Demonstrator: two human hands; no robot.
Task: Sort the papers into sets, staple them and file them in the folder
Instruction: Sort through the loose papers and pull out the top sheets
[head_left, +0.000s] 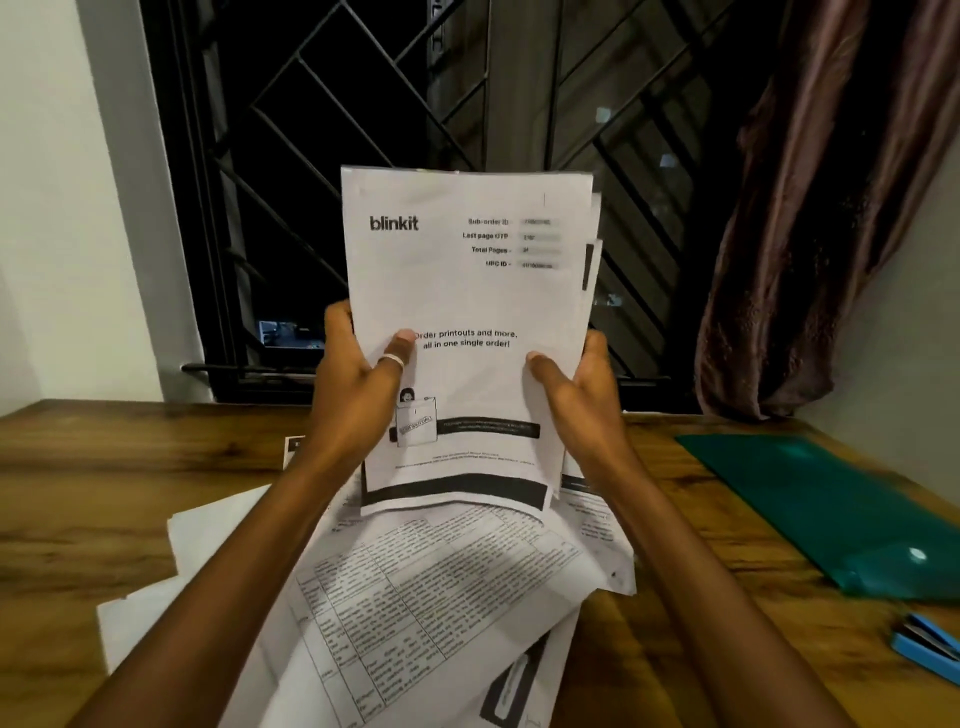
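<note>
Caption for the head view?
Left hand and right hand hold a paper stack upright above loose sheets on the desk, folder and stapler at right.

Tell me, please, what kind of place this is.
Probably a room in a home: a brown wooden table stands below a dark window with a black metal grille, and a brown curtain hangs beside it.

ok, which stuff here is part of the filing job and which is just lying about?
Job: paper stack, held by left hand and right hand; loose papers; green folder; blue stapler.
Lying about: curtain; window grille; table.
</note>
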